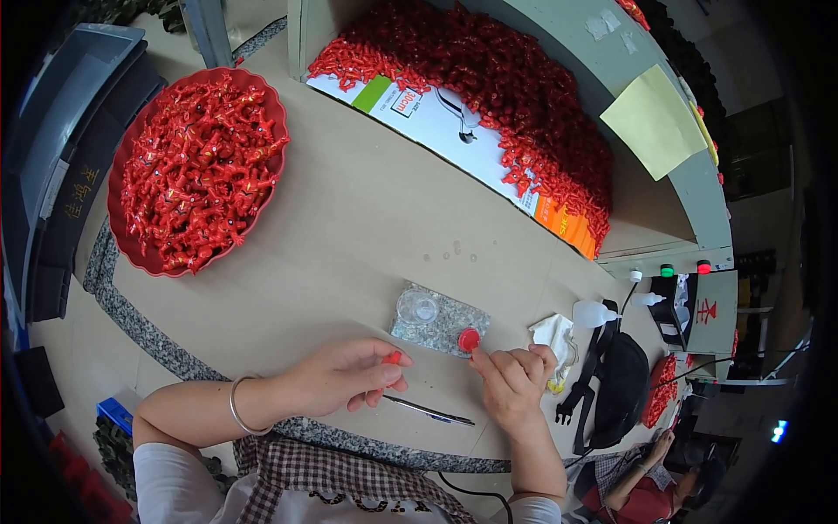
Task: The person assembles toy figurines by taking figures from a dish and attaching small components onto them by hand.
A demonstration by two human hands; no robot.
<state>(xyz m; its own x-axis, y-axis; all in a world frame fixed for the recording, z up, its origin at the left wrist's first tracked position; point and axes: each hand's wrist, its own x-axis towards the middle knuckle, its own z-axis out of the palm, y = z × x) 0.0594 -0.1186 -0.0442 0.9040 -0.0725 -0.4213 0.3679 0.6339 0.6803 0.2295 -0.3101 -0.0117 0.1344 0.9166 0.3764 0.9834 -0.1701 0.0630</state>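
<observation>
A small red piece [394, 357] sits pinched at the fingertips of the left hand [342, 377], low over the near part of the worktop [349, 227]; the fingers are curled together, clamped on it. Just right of it, the right hand [515, 381] has its fingers bunched with the index tip touching a round red cap [470, 340]; whether those fingers grip anything cannot be told. The cap lies on the near right corner of a glittery flat bag [445, 321], on which a clear round dish [418, 307] also rests. Between the hands, nearer the body, a thin metal tool [429, 410] lies flat on the worktop. A metal bangle [236, 404] circles the left wrist.

Right of the right hand lie a crumpled white cloth [553, 334], a white squeeze bottle [594, 313] and a black bag [621, 387]. Far left, a red tray [140, 249] is heaped with small red parts [199, 166]. At the back, a much larger heap of red parts [515, 87] spills over a white card [445, 127]. A yellow note [655, 120] is stuck to the grey panel behind it.
</observation>
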